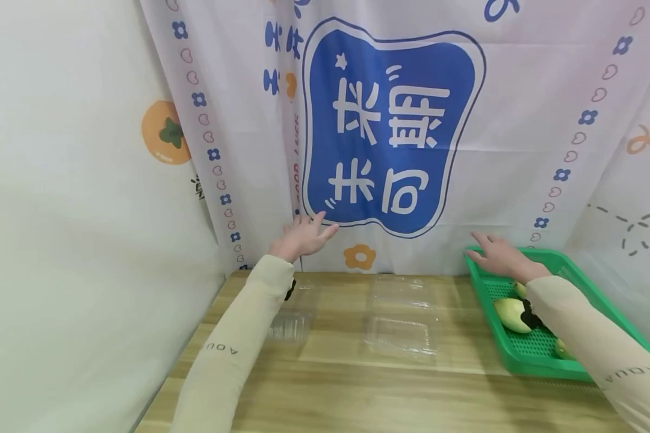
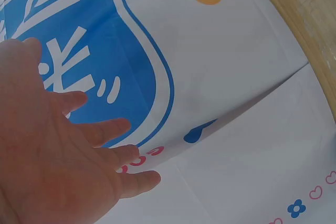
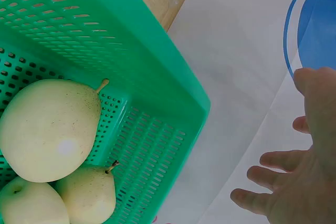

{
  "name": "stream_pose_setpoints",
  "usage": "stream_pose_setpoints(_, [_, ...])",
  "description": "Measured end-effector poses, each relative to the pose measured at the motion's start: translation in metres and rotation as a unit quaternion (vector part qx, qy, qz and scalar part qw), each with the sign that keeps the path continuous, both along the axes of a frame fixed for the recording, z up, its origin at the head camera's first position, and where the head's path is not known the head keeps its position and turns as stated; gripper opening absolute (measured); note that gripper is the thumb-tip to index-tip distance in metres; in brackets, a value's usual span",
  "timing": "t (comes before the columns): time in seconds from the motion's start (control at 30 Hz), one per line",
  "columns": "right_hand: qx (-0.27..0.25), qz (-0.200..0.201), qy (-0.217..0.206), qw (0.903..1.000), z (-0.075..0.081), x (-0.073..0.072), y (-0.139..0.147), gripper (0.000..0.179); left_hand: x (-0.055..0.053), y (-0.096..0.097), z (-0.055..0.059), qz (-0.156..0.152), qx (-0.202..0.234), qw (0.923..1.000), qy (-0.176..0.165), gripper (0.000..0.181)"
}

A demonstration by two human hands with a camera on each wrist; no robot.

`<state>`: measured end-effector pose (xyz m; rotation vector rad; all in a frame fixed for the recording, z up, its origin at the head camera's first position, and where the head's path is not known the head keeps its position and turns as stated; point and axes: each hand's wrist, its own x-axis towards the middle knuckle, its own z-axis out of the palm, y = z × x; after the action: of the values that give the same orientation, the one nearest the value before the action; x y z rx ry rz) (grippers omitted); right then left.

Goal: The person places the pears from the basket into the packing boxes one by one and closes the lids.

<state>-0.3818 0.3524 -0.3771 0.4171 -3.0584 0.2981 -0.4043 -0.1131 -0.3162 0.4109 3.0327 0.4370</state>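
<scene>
My left hand is raised above the far left part of the table with its fingers spread, holding nothing; in the left wrist view the palm shows against the printed cloth. Over the far end of a green basket hovers my right hand, fingers extended and nothing in them. Inside the basket lie pale yellow-green pears, partly hidden by my forearm in the head view. Two clear plastic containers, one nearer and one farther, sit mid-table, with another clear container beside my left forearm.
A wooden table reaches back to a hanging cloth printed with a blue sign and flowers. White sheeting borders the left side, and more hangs at the right.
</scene>
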Motion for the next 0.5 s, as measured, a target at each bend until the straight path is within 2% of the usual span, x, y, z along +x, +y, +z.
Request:
stream_pose_setpoints(0.3, [-0.005,-0.002,-0.005,1.0000,-0.009,0.001,0.014,0.070,0.006,0.000,-0.013,0.012,-0.001,0.9998,0.014,0.079])
stream_pose_setpoints(0.5, [-0.010,-0.017,-0.030,0.9994,-0.019,0.002,0.021,0.072,0.011,0.001,-0.022,0.023,0.006,0.9995,0.022,0.076])
